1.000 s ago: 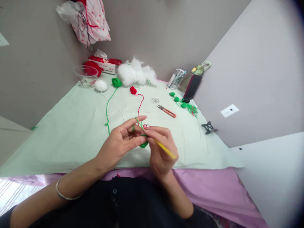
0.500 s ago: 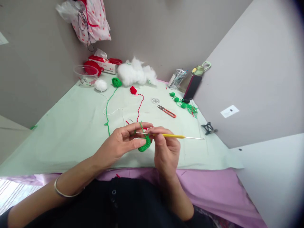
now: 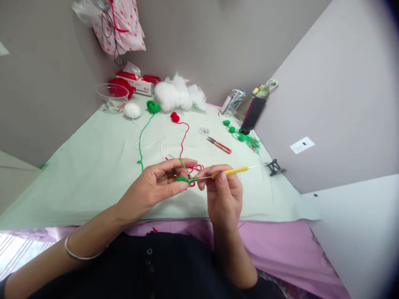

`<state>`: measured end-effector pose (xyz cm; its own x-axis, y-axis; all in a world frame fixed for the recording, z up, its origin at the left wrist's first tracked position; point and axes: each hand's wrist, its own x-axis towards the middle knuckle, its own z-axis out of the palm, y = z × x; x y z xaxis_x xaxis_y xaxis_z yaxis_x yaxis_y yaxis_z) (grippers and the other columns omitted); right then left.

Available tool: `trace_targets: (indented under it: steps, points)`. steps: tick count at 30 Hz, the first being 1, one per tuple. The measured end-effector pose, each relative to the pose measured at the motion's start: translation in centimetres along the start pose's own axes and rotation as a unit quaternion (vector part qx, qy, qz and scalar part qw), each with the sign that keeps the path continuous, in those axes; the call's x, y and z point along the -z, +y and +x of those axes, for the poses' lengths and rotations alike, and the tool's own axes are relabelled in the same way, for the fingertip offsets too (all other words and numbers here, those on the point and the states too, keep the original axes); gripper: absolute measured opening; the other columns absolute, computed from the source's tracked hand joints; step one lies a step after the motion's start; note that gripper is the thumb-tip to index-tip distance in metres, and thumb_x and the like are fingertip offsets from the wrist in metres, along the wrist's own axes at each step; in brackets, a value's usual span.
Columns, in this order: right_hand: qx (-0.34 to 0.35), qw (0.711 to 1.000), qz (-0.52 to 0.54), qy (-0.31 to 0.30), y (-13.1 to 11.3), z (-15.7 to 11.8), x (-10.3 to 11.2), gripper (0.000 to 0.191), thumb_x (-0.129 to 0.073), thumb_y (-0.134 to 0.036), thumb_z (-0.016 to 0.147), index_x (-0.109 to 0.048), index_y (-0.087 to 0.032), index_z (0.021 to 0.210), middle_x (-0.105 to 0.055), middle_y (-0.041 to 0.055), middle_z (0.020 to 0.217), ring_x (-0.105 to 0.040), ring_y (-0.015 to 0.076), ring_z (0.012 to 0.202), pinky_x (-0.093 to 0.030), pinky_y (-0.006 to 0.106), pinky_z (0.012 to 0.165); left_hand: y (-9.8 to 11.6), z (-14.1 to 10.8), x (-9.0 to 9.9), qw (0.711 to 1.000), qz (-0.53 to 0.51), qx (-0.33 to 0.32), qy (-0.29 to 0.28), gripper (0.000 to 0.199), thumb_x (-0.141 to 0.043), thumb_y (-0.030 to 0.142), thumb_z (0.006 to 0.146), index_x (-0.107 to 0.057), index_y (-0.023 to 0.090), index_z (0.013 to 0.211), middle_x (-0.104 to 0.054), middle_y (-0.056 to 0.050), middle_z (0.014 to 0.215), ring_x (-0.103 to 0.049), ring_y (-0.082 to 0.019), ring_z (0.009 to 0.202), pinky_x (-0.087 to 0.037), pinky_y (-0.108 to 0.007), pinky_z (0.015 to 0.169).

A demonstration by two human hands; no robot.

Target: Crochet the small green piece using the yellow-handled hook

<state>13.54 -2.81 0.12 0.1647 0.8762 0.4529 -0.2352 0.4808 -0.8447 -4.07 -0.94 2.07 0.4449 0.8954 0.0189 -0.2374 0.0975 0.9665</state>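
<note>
My left hand (image 3: 158,181) pinches a small green crochet piece (image 3: 182,179) between thumb and fingers, partly hidden by them. Green yarn (image 3: 184,165) runs over its raised forefinger down to the piece. In my right hand (image 3: 225,193) is a yellow-handled crochet hook (image 3: 233,171), held like a pen. The hook's thin metal end points left and meets the edge of the crochet piece. Behind the fingers, loops of red yarn (image 3: 197,167) lie on the table.
Thread snips (image 3: 219,145), a small clear round case (image 3: 204,131) and green crocheted balls (image 3: 232,129) lie beyond my hands. Farther back are green (image 3: 153,106), white (image 3: 132,110) and red yarn balls (image 3: 175,117), stuffing (image 3: 177,93), a clear tub (image 3: 112,99) and a bottle (image 3: 255,110).
My right hand has moved right and slightly down, drawing the hook back so its tip sits at the piece's edge. The crochet piece has tipped flatter in my left hand.
</note>
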Motion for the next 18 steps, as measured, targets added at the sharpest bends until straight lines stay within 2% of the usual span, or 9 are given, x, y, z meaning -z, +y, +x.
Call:
trace_targets:
  steps: [6,11,18]
  points:
    - [0.047,0.996,-0.075,-0.013,-0.4,-0.6,0.3,0.021,-0.056,-0.034,0.105,-0.072,-0.023,0.098,-0.079,0.0048,0.089,-0.07,0.0154,0.071,-0.058,0.031,0.064,-0.2,-0.1,0.2,1.0,0.016,-0.013,0.018,0.037,-0.082,0.028,0.087,-0.08,0.031,0.124,-0.066,-0.001,0.093,-0.064,-0.018,0.094,-0.053,-0.032,0.09]
    - [0.088,0.989,-0.12,-0.021,-0.7,-0.9,0.2,0.019,-0.053,-0.029,0.106,-0.071,-0.023,0.102,-0.079,0.0045,0.091,-0.07,0.0157,0.071,-0.058,0.033,0.063,-0.1,-0.1,0.1,0.999,0.025,-0.022,0.023,0.035,-0.081,0.027,0.088,-0.081,0.031,0.122,-0.067,0.0,0.092,-0.065,-0.017,0.094,-0.054,-0.031,0.092]
    - [0.223,0.95,-0.214,-0.044,0.0,-1.2,0.1,0.024,-0.051,-0.017,0.104,-0.071,-0.025,0.113,-0.079,0.0057,0.096,-0.073,0.0196,0.085,-0.061,0.038,0.069,0.0,0.1,-0.1,0.999,0.029,-0.017,0.033,0.033,-0.083,0.023,0.086,-0.081,0.031,0.119,-0.066,0.003,0.087,-0.068,-0.013,0.092,-0.054,-0.027,0.098]
